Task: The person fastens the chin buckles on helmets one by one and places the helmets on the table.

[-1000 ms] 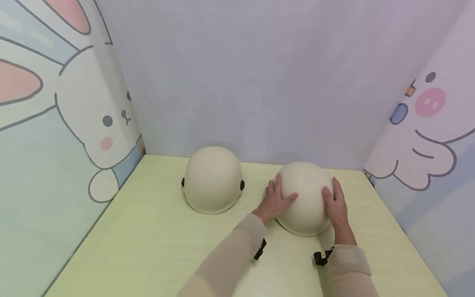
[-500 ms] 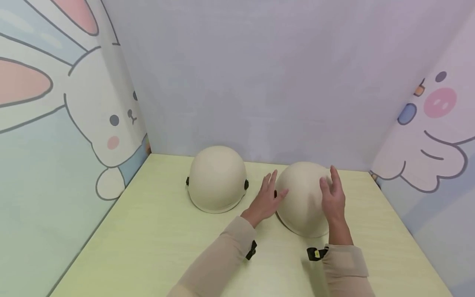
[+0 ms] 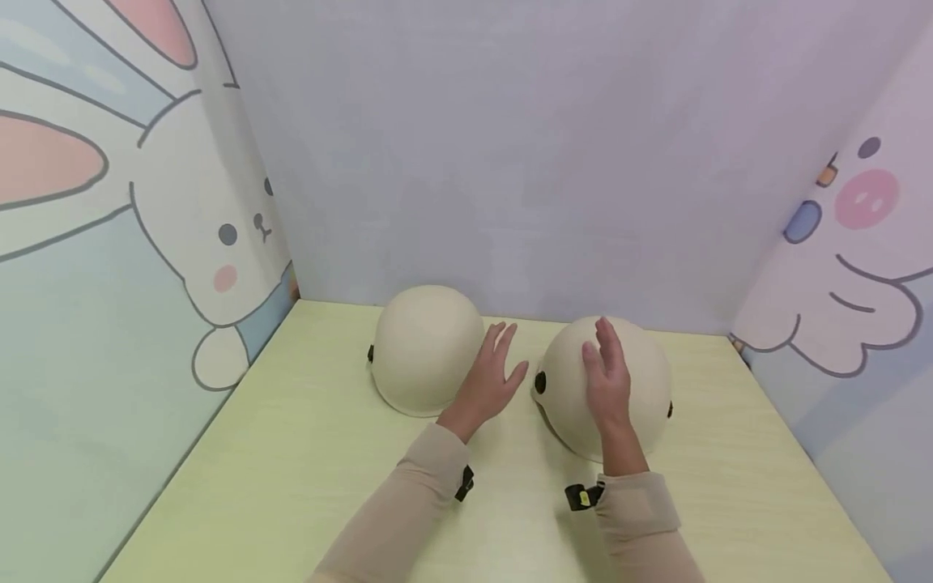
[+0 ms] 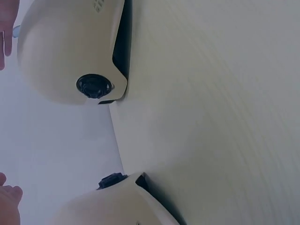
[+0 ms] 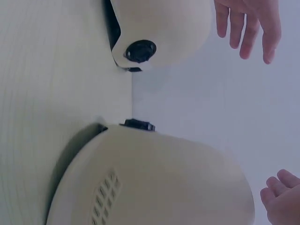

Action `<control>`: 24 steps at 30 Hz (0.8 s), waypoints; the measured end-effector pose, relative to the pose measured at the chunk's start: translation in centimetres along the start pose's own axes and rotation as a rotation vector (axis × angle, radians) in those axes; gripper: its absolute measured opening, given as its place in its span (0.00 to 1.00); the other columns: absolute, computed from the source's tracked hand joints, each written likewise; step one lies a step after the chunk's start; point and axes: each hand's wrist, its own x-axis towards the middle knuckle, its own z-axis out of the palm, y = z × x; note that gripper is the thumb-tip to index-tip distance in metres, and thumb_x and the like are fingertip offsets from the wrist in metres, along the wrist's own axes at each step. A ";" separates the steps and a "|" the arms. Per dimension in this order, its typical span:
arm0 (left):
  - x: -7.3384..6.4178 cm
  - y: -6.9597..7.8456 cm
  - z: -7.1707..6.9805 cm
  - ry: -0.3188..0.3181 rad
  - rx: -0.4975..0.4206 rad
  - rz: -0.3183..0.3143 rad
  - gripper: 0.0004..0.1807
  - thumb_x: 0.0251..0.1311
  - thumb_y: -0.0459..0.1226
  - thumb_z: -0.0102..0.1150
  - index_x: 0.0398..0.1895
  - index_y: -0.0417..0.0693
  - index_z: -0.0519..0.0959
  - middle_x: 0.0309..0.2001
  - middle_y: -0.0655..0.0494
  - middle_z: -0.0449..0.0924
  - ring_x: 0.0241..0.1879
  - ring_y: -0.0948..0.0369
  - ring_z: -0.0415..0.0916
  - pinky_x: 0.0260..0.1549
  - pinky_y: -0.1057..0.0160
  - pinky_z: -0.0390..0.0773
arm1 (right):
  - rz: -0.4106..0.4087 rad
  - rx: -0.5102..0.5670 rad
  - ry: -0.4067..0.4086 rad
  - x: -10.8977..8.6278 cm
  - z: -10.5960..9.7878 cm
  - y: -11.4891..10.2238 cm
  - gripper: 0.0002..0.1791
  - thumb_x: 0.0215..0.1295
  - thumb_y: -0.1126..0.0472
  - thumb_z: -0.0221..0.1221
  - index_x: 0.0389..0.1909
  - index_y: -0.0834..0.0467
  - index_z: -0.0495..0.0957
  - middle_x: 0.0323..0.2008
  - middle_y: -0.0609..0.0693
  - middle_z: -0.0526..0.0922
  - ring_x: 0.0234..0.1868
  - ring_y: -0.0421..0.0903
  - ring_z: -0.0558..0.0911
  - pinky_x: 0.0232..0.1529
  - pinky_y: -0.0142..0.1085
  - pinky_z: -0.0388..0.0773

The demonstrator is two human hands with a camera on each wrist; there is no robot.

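Two cream helmets with black side knobs rest dome up on the table: the left helmet (image 3: 426, 348) and the right helmet (image 3: 641, 372). Beside the left helmet's right side, my left hand (image 3: 484, 385) has its fingers extended and holds nothing, partly hiding that dome. My right hand (image 3: 607, 389), also bare, overlaps the right helmet in the head view. Its loosely bent fingers stand off the dome in the right wrist view, where the right helmet (image 5: 173, 173) fills the bottom and shows a vent grid. Side on, the left helmet (image 5: 159, 28) sits at the top there.
Both helmets stand on a pale yellow-green table (image 3: 291, 486), near its back edge. A grey-lilac backdrop (image 3: 481, 162) rises behind, with cartoon-printed panels on the left (image 3: 146, 364) and right (image 3: 867, 324). Bands with black devices (image 3: 583, 496) sit at the sleeve cuffs.
Both hands have let go of the right helmet and moved left. My left hand is now near the left helmet, and my right hand has crossed in front of the right one. Neither helmet has visibly shifted.
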 end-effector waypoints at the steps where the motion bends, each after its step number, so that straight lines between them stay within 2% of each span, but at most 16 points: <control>1: 0.0 -0.2 -0.3 0.020 0.009 0.021 0.34 0.72 0.44 0.50 0.75 0.43 0.54 0.72 0.43 0.51 0.72 0.48 0.47 0.62 0.50 0.62 | -0.002 0.010 -0.004 0.0 0.5 0.0 0.30 0.75 0.61 0.49 0.74 0.63 0.55 0.71 0.59 0.60 0.72 0.53 0.57 0.69 0.42 0.50; 4: -0.2 -0.7 -1.0 0.069 0.038 0.070 0.33 0.70 0.42 0.52 0.74 0.40 0.57 0.70 0.40 0.53 0.72 0.46 0.47 0.63 0.50 0.60 | 0.005 0.046 -0.024 -0.1 1.7 0.1 0.30 0.75 0.62 0.49 0.74 0.63 0.55 0.71 0.60 0.60 0.72 0.54 0.57 0.69 0.43 0.51; 8: -0.4 -1.5 -1.8 0.098 0.087 0.084 0.33 0.69 0.41 0.53 0.73 0.39 0.58 0.70 0.39 0.54 0.72 0.44 0.47 0.64 0.50 0.58 | 0.040 0.075 -0.056 -0.3 3.1 0.3 0.30 0.75 0.61 0.49 0.74 0.63 0.55 0.72 0.59 0.59 0.72 0.53 0.57 0.69 0.43 0.51; 14: -1.0 -2.8 -2.9 0.132 0.101 0.030 0.33 0.69 0.43 0.52 0.73 0.41 0.57 0.71 0.40 0.52 0.73 0.46 0.43 0.65 0.48 0.56 | 0.097 0.114 -0.103 -0.6 4.8 0.7 0.31 0.76 0.60 0.48 0.75 0.62 0.52 0.72 0.61 0.57 0.72 0.56 0.56 0.68 0.48 0.52; 18: -1.4 -3.7 -3.8 0.197 0.089 -0.001 0.34 0.68 0.42 0.53 0.73 0.40 0.57 0.71 0.40 0.51 0.73 0.45 0.42 0.65 0.47 0.56 | 0.116 0.115 -0.121 -0.8 6.0 1.1 0.30 0.76 0.59 0.49 0.75 0.63 0.53 0.71 0.61 0.58 0.71 0.58 0.57 0.67 0.49 0.55; 20: -1.5 -4.1 -4.3 0.234 0.089 -0.018 0.34 0.67 0.42 0.54 0.73 0.40 0.58 0.71 0.40 0.50 0.73 0.44 0.42 0.65 0.46 0.56 | 0.131 0.114 -0.137 -0.9 6.6 0.5 0.30 0.76 0.61 0.49 0.74 0.65 0.53 0.71 0.63 0.59 0.71 0.60 0.57 0.67 0.49 0.55; 24: -1.9 -5.1 -5.1 0.278 0.103 -0.056 0.35 0.67 0.42 0.55 0.73 0.41 0.57 0.71 0.40 0.50 0.73 0.44 0.43 0.64 0.46 0.57 | 0.151 0.108 -0.157 -1.0 7.8 1.1 0.30 0.76 0.62 0.49 0.74 0.64 0.54 0.70 0.64 0.59 0.70 0.60 0.58 0.66 0.50 0.57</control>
